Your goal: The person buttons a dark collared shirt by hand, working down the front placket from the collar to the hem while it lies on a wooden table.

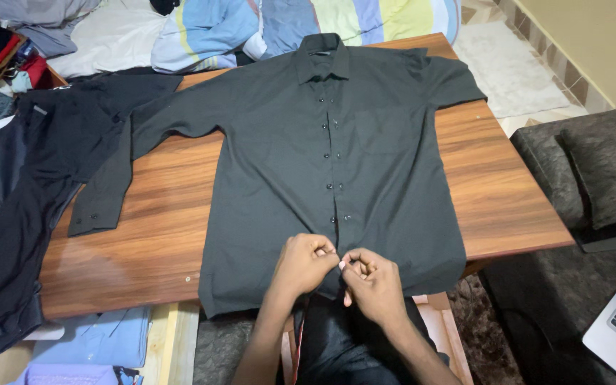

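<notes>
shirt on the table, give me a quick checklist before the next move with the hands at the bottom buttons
1. Shirt lies flat, front up: ok.
2. Upper buttons closed along the front: ok.
3. Left hand and right hand both pinch the bottom hem: ok.
4. Lowest button fastened: cannot tell, fingers cover it.
5. Long sleeve spread out straight: not ok, it bends down the table.
6. Collar flat: ok.
</notes>
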